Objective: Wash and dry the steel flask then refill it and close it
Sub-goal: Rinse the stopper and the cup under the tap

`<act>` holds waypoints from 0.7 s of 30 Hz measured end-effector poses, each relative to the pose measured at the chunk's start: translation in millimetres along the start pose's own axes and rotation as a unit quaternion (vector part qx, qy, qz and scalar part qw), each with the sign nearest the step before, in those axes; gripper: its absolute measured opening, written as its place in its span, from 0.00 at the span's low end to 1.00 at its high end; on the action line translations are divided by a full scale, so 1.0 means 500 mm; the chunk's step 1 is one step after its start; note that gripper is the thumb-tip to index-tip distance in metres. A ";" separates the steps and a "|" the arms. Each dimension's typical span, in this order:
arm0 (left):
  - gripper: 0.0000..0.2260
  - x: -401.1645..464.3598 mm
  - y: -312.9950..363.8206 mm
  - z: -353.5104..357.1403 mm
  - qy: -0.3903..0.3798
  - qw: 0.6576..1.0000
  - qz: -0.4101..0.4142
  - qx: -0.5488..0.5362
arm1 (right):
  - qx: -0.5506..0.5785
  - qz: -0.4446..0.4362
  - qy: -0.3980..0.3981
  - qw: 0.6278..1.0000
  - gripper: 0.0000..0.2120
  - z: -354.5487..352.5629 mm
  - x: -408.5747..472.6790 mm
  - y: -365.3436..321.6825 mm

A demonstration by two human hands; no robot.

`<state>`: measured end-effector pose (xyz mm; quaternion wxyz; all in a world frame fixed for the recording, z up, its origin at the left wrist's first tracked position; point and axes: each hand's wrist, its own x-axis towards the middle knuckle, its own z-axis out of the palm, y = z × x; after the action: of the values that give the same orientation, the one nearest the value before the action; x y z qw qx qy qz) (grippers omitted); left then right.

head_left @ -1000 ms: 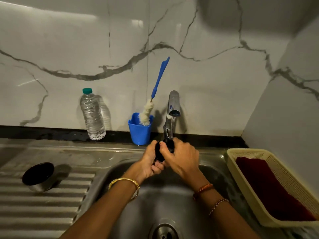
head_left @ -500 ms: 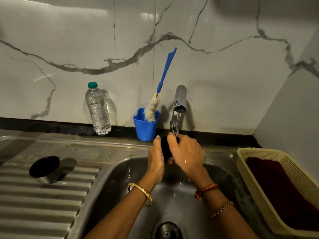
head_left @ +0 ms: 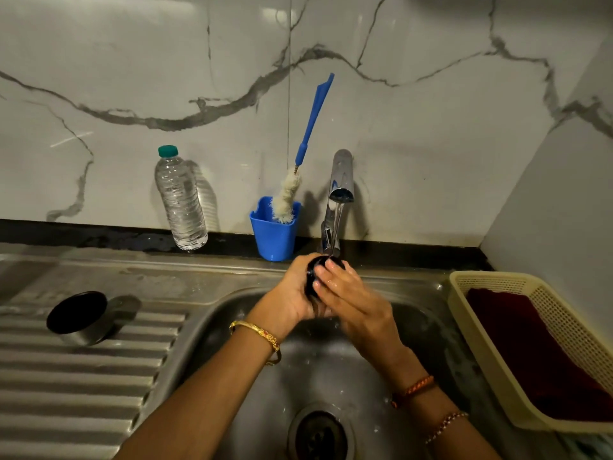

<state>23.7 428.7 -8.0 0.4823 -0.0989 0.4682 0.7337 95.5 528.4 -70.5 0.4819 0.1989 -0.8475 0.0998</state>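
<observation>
I hold a small dark round object [head_left: 313,272] under the tap [head_left: 340,180], over the steel sink [head_left: 232,313]. It looks like the flask's cap, though I cannot tell for sure. My left hand [head_left: 292,293] curls around it from the left and grips it. My right hand [head_left: 351,298] lies against its right side with the fingers [head_left: 326,270] fairly straight, pressing on the dark surface. A thin stream of water [head_left: 335,224] runs from the spout onto the object, and my right hand glistens wet.

The steel flask [head_left: 89,317] lies on its side on the ribbed drainboard [head_left: 66,386] to the left of the sink, well apart from my hands, its dark open mouth turned toward me.

Against the marble wall [head_left: 431,127] stands a clear water bottle [head_left: 180,200] with a green cap. Just right of it is a blue cup [head_left: 273,234] holding a bottle brush [head_left: 306,147] with a blue handle that leans to the right. On the table at the right sits a cream basket [head_left: 491,360] with a dark red cloth [head_left: 537,353] inside. The drain [head_left: 320,433] shows at the bottom of the sink.
</observation>
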 end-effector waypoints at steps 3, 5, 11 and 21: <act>0.15 -0.003 0.009 -0.004 0.042 0.991 0.004 0.124 | 0.083 -0.006 0.013 0.996 0.12 -0.022 -0.006 0.015; 0.14 -0.002 0.009 0.001 0.069 0.988 0.042 0.131 | 0.064 0.020 -0.006 0.998 0.13 -0.018 0.000 0.013; 0.15 0.014 -0.028 0.025 0.061 0.982 0.155 0.090 | 0.110 0.272 0.053 0.954 0.21 0.027 0.045 -0.025; 0.11 0.035 -0.052 0.007 0.206 0.729 0.504 0.416 | 0.172 0.517 -0.054 0.836 0.19 0.039 0.073 0.003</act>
<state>36.5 444.6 -32.0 -0.0736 0.2134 0.7952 0.5628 63.2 513.9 -49.4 0.2716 -0.1838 -0.8206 0.4681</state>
